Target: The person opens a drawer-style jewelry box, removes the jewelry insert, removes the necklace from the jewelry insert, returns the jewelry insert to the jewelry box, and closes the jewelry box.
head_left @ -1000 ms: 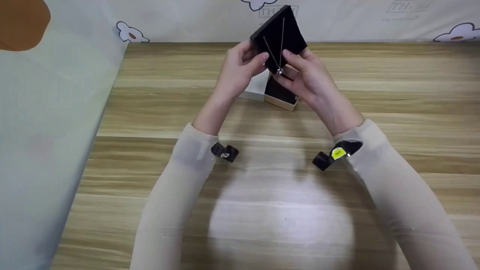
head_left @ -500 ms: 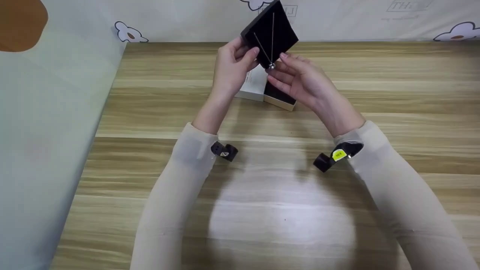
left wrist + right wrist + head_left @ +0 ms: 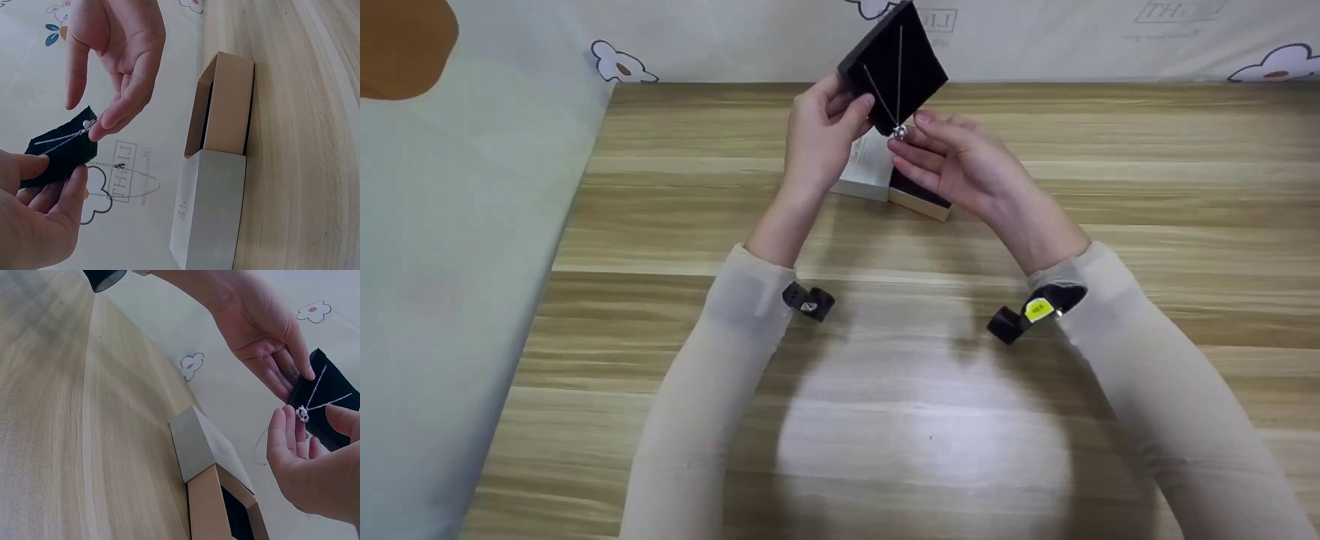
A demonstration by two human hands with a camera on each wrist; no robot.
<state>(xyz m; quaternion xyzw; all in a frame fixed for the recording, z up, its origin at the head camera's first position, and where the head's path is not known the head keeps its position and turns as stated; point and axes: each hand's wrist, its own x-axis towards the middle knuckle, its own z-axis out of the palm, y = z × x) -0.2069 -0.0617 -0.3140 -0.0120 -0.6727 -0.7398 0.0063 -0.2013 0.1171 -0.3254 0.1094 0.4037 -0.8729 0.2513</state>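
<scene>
A black necklace pad (image 3: 921, 71) is held up and tilted above the far table edge, gripped at its left side by my left hand (image 3: 819, 142), thumb in front and fingers behind. Across its face a thin silver necklace (image 3: 899, 67) forms a V, ending in a sparkling pendant (image 3: 900, 132) at the bottom corner. My right hand (image 3: 971, 161) has loosely bent fingers under that corner. In the left wrist view its fingertips touch the pendant (image 3: 88, 124), while the thumb stays apart. Behind the pad hangs a loop of the chain (image 3: 157, 183).
Below the hands, a white box lid (image 3: 866, 171) and an open tan box (image 3: 921, 204) with a black inside stand side by side on the wooden table (image 3: 675, 315). A pale wall covering (image 3: 1050, 45) with printed flowers rises behind the table.
My hands have moved the pad up and slightly left. The right thumb, earlier on the pad's front, has come off it, and the right fingers now lie at the pendant.
</scene>
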